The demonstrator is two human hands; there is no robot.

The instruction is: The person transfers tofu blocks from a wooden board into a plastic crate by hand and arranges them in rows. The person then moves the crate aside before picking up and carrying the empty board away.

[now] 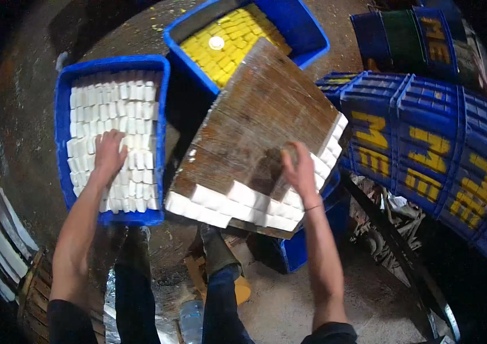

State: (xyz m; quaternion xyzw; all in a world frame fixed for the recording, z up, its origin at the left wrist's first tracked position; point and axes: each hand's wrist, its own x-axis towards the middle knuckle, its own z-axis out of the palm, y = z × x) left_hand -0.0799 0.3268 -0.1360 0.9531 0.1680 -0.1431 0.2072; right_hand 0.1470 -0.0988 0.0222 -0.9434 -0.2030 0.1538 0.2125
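My left hand [110, 153] rests over the rows of white blocks [134, 126] in the blue crate [165, 103] on the left, its fingers partly spread. Whether it touches a block is unclear. At the right, my right hand [299, 169] is above the wooden board [260, 109], fingers apart and nothing visible between them, close to the board's right edge. White blocks [243, 200] line the board's near and right edges, and the rest of its surface is bare brown wood.
Behind the board, a blue crate [312, 37] holds yellow blocks [226, 49]. Blue crates with yellow letters [427, 149] stand at the right. A dark metal bar [392, 241] slants beside scrap. Below are my legs and a clear plastic bottle [191, 321].
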